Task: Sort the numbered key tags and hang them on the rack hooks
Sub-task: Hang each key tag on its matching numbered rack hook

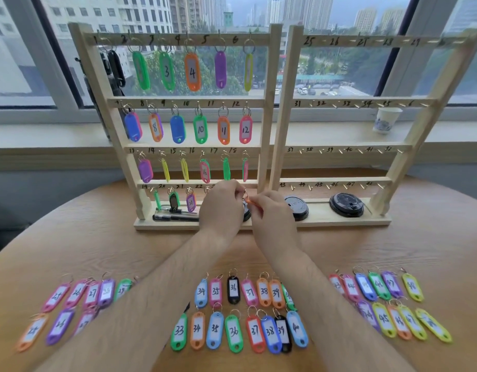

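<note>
Orange key tag (253, 204) mid-frame by left rack's (267, 116) bottom rail, long axis slanted, ring end up-left. Left hand (221, 204) pinches ring, right hand (273, 214) pinches body; forearms extended forward.

You have hung tags (192, 71) filling three left rack (271, 76) rows and part of the bottom, an orange tag (252, 203) pinched there, loose tags (233, 332) flat in rows on the table (97, 237).
</note>
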